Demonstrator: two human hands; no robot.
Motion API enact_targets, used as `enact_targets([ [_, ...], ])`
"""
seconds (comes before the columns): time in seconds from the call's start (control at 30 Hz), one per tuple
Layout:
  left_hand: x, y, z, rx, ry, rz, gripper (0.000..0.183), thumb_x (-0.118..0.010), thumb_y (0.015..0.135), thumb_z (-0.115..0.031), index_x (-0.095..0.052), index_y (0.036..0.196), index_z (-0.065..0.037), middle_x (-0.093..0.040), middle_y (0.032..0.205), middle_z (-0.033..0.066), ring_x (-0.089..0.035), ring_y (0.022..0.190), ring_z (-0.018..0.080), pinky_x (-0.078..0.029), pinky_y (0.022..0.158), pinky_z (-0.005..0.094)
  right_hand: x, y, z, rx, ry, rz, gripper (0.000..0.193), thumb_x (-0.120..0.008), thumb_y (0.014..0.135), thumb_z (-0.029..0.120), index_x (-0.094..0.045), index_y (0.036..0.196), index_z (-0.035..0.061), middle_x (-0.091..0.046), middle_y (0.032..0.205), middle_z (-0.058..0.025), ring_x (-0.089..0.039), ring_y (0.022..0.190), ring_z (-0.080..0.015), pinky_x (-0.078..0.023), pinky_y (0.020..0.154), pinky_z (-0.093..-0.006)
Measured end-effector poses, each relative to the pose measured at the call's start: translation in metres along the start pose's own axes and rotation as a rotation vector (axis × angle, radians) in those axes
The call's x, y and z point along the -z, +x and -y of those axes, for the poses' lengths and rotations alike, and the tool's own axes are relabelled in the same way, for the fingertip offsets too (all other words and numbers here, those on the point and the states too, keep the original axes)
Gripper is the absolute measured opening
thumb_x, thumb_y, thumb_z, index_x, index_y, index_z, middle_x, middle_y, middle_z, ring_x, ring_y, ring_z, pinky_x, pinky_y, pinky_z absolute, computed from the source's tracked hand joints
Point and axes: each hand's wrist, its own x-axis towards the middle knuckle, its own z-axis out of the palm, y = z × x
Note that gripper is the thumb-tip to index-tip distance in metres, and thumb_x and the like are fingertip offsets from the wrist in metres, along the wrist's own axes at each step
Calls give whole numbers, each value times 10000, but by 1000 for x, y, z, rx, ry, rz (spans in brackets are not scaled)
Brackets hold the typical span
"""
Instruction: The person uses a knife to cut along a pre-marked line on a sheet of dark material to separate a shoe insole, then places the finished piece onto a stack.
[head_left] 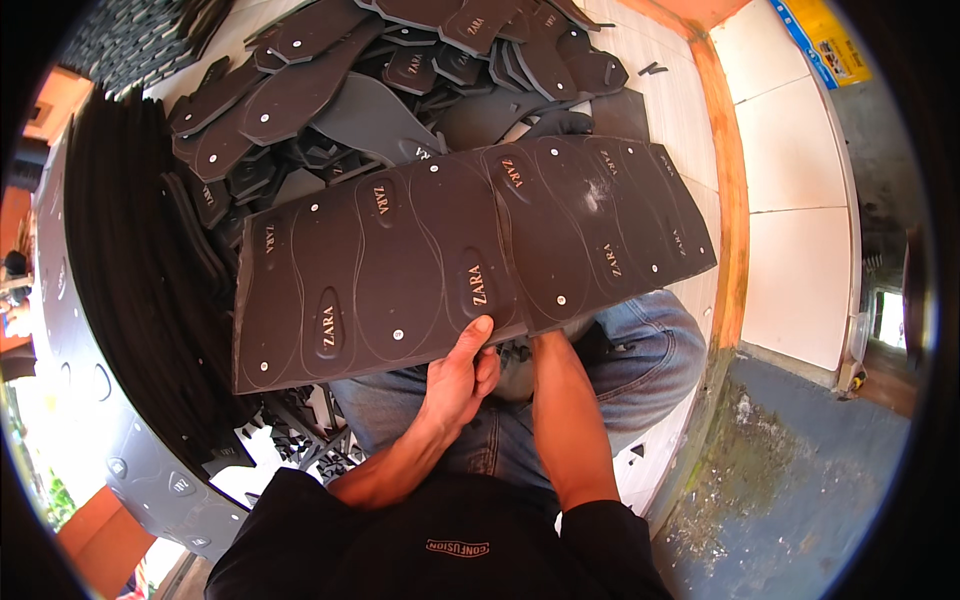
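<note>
A wide dark foam sheet (400, 260) with sole outlines, printed lettering and small white dots lies tilted across my lap. My left hand (466, 370) grips its near edge, thumb on top and the other fingers curled below. A seam or cut runs across the sheet just right of its middle, and the right part sits slightly offset from the left. My right forearm (570, 420) reaches under the near edge beside that line. The right hand itself is hidden beneath the sheet, so its fingers do not show.
Beyond the sheet is a heap of cut dark foam soles (310, 90). A tall stack of dark sheets (130, 270) stands at the left. Small black scraps (320, 440) lie by my left leg. An orange-brown ledge (735, 200) borders the tiled floor at the right.
</note>
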Motion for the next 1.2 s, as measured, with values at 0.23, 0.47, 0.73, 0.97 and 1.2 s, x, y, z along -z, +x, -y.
enact_targets([
  [0.23, 2, -6, -6, 6, -14, -2, 341, -596, 876, -314, -446, 703, -61, -308, 487, -7, -264, 382, 94, -215, 379, 238, 10, 14, 1, -14, 19, 23, 234, -533, 848, 252, -592, 882, 28, -583, 709, -78, -553, 621, -210, -439, 548, -350],
  [0.47, 13, -15, -9, -27, -24, 37, 317, -569, 891, -304, -452, 712, -71, -328, 487, -6, -282, 378, 83, -207, 366, 227, 5, 21, 6, -4, 16, 49, 254, -527, 859, 274, -592, 891, 30, -580, 708, -69, -550, 609, -195, -438, 529, -340],
  [0.73, 19, -68, -1, -76, 197, 104, 222, -610, 845, -253, -594, 856, -32, -476, 556, 17, -380, 404, 98, -261, 365, 241, -16, 34, 13, 31, -31, 71, 277, -519, 871, 299, -592, 902, 33, -576, 707, -59, -548, 595, -179, -436, 509, -329],
  [0.97, 54, -47, -6, -92, 333, 265, 239, -624, 858, -203, -556, 985, -12, -504, 617, 16, -396, 408, 84, -289, 365, 218, 66, 124, 50, -318, 68, 249, 321, -533, 873, 350, -602, 876, 37, -563, 634, -25, -496, 483, -121, -384, 404, -308],
  [1.2, 115, -76, -28, 96, 472, 519, 295, -641, 845, -116, -540, 1090, 12, -490, 566, 9, -404, 414, 71, -285, 371, 225, 68, 34, 48, -415, 746, 600, 702, -375, 878, 617, -578, 1088, -21, -637, 826, -74, -594, 637, -134, -396, 469, -214],
])
